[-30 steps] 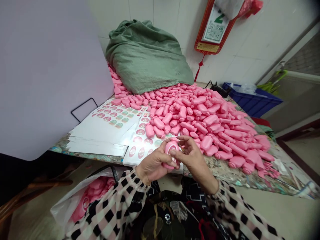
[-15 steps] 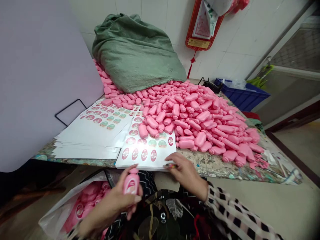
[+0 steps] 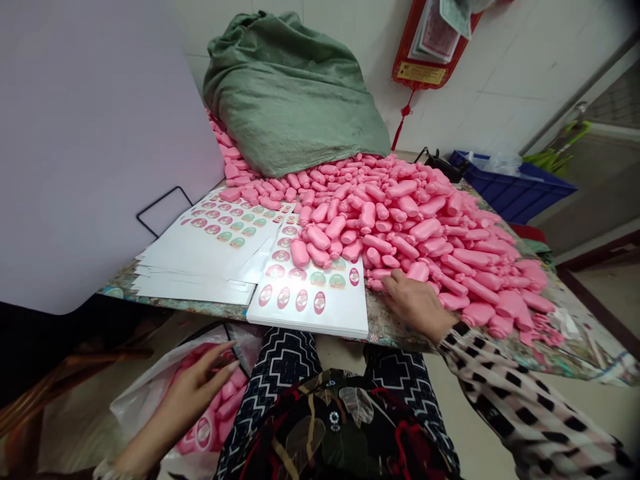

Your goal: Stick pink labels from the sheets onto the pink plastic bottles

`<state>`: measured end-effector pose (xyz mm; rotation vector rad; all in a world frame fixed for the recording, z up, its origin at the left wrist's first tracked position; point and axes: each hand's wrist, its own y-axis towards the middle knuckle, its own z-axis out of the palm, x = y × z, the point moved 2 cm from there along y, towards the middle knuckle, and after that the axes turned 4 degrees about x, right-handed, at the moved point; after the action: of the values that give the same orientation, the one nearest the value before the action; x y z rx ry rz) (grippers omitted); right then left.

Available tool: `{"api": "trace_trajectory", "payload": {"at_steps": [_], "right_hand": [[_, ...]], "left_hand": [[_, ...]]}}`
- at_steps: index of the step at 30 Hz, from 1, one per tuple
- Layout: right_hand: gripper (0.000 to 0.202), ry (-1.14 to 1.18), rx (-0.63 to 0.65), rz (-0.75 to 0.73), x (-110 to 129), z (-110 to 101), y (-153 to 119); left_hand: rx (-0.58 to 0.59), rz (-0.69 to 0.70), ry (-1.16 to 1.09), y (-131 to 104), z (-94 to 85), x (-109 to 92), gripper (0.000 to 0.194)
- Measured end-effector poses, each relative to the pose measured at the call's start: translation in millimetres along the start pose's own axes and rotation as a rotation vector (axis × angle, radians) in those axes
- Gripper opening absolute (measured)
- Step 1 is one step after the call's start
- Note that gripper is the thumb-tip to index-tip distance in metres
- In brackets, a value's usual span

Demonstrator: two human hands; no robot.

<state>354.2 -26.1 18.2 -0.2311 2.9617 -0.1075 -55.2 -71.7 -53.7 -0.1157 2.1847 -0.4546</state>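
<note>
My left hand hangs over an open white plastic bag; its fingers are apart and no bottle shows in it. Inside the bag lie pink bottles, one with an oval label facing up. At the near edge of a large heap of small pink bottles, my right hand has its fingertips on the end of a pink bottle, partly hiding it. Left of that hand lies a stack of label sheets with oval pink and green stickers; a few bottles rest on its far part.
More label sheets are piled at the left, beside a pale panel with a black wire loop. A green sack leans behind the heap. A blue crate stands at the back right.
The labelled pink bottle has left my left hand, which moved down-left over the bag and opened. My right hand went from the sheet's edge rightward to the heap. The camera view shifted slightly.
</note>
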Motion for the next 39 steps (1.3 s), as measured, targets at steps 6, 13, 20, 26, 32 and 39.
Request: {"api": "trace_trajectory", "payload": {"at_steps": [6, 13, 20, 26, 32, 39], "right_hand": [[0.029, 1.012, -0.160, 0.124, 46.4, -18.9, -13.1], [0.033, 1.375, 0.004, -0.052, 117.5, 2.8, -21.5], [0.024, 0.640, -0.135, 0.003, 88.3, 11.3, 12.7], [0.021, 0.365, -0.177, -0.009, 101.6, 6.3, 24.1], [0.023, 0.298, -0.129, -0.059, 96.3, 0.3, 27.6], [0.016, 0.458, -0.078, -0.096, 92.0, 2.3, 26.2]], "left_hand": [[0.404, 0.110, -0.669, 0.3, 72.1, -120.6, 0.049], [0.323, 0.129, -1.089, 17.3, 97.6, -145.4, 0.040], [-0.044, 0.420, 0.118, 29.7, 58.3, -136.9, 0.022], [-0.049, 0.423, 0.602, 40.4, 67.6, -139.7, 0.042], [-0.007, 0.375, 0.645, 41.9, 67.9, -140.0, 0.046], [0.006, 0.338, 0.563, 42.5, 67.0, -139.6, 0.046]]}}
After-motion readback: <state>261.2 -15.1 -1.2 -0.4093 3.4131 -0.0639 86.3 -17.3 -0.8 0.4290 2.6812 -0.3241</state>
